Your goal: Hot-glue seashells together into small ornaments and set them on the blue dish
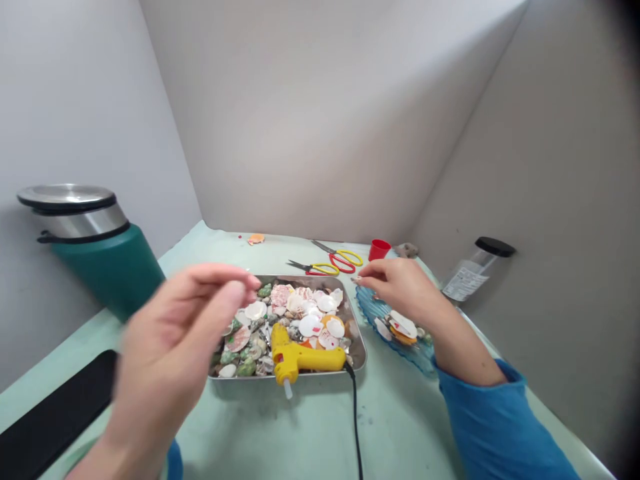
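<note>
My left hand [173, 340] hovers over the left side of a metal tray [361, 353] full of shells [280, 297]. Its thumb and fingers come together at the tips, slightly blurred; whatever may be between them is hidden. Further right, my right hand [400, 283] is above the back of a blue scalloped glass dish [370, 310], pinching a small shell [356, 280] in its fingertips. White and orange shells [403, 327] lie in that dish. Across the tray's front rests a yellow hot glue gun [305, 357] with a glue stick poking out at its lower left.
Two pairs of scissors [325, 268] and a red cup [379, 249] are behind the tray. A green bottle [107, 260] stands left, near a black flat object [60, 413]. On the right is a clear black-lidded container [473, 270]. A black cord [356, 420] runs toward me.
</note>
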